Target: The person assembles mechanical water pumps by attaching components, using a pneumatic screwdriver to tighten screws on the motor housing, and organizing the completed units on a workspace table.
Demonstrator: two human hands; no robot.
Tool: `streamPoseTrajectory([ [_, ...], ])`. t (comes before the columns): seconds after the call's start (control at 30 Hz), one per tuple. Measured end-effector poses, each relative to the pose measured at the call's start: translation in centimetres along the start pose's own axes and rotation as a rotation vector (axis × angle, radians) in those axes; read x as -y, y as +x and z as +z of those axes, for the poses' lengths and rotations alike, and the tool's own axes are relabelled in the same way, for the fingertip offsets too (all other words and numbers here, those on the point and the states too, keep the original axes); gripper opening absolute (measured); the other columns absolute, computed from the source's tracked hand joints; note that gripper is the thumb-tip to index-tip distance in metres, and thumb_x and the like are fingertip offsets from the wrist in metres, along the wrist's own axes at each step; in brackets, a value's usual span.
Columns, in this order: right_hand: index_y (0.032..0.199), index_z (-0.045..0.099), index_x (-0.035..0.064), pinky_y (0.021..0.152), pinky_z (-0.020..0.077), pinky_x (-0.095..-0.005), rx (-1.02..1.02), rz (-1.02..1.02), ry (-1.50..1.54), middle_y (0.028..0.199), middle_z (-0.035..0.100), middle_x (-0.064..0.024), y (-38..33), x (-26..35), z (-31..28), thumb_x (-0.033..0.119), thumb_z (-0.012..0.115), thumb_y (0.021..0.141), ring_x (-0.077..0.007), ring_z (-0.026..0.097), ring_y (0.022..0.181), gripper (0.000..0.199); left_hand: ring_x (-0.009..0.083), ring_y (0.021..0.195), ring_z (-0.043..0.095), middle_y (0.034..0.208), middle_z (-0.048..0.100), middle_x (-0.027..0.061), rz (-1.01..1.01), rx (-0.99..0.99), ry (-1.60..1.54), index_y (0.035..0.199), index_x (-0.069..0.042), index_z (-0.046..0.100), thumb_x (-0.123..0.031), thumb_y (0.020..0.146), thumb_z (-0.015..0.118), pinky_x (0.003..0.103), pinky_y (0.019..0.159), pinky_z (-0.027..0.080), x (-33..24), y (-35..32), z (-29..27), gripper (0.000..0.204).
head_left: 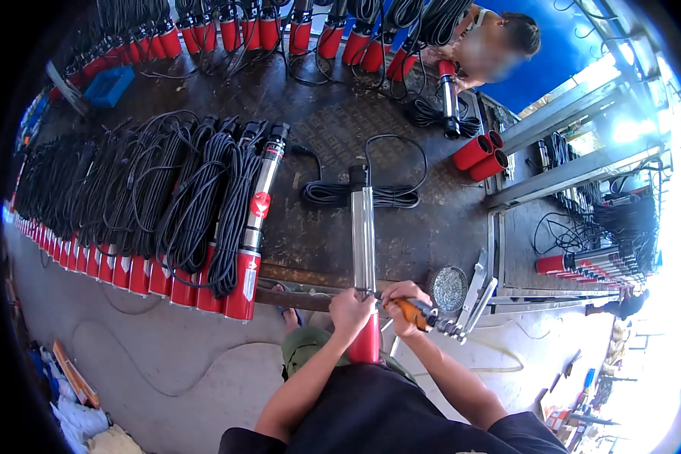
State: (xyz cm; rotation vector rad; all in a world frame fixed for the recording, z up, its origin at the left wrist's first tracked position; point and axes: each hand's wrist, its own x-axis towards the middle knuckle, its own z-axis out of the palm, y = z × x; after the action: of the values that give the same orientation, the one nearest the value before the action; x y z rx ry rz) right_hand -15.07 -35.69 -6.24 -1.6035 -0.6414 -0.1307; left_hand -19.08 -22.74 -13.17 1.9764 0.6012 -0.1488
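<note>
A long submersible pump [363,234] lies lengthwise before me, with a bare silver tube, a black top and a red lower end [365,340] reaching to my lap. My left hand [351,314] is closed around the tube just above the red part. My right hand [406,306] grips an orange-and-black power screwdriver [415,312], its tip end turned toward the pump beside my left fingers. The fingers hide the exact spot where the tip meets the tube. A coiled black cable [393,197] lies across the pump's top on the bench.
Finished-looking pumps with coiled cables [197,189] stand in a dense row at left; more red-ended pumps [299,38] line the far side. A round tin of small metal parts [449,289] sits right. Red cups [473,153] and another person [477,53] are farther off.
</note>
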Motion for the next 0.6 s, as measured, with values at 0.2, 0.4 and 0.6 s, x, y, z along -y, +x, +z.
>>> streamPoseTrajectory([
  [0.2, 0.094, 0.050, 0.0027, 0.070, 0.0511, -0.0346, -0.269, 0.289, 0.276, 0.091, 0.058, -0.0151, -0.2, -0.5, 0.0, -0.003, 0.049, 0.079, -0.0196, 0.057, 0.073, 0.016, 0.0374, 0.069, 0.067, 0.067, 0.067, 0.0166, 0.005, -0.024, 0.055, 0.069, -0.002, 0.065, -0.042, 0.074, 0.082, 0.046, 0.068, 0.051, -0.9, -0.4, -0.1, 0.043],
  [0.4, 0.095, 0.050, 0.0039, 0.071, 0.0520, -0.0358, -0.233, 0.294, 0.349, 0.091, 0.057, -0.0142, -0.3, -2.3, -0.1, -0.006, 0.049, 0.081, -0.0195, 0.057, 0.074, 0.017, 0.0366, 0.067, 0.067, 0.066, 0.066, 0.0159, 0.001, -0.031, 0.075, 0.068, -0.003, 0.064, -0.043, 0.074, 0.081, 0.046, 0.066, 0.051, -1.5, -0.9, -0.2, 0.044],
  [0.6, 0.097, 0.049, 0.0045, 0.073, 0.0522, -0.0354, -0.228, 0.259, 0.283, 0.092, 0.057, -0.0137, 0.0, -2.9, 0.6, -0.008, 0.049, 0.082, -0.0194, 0.058, 0.075, 0.019, 0.0374, 0.068, 0.067, 0.066, 0.066, 0.0172, 0.007, -0.041, 0.074, 0.067, -0.002, 0.062, -0.045, 0.073, 0.080, 0.046, 0.067, 0.051, -1.4, -0.9, 0.3, 0.047],
])
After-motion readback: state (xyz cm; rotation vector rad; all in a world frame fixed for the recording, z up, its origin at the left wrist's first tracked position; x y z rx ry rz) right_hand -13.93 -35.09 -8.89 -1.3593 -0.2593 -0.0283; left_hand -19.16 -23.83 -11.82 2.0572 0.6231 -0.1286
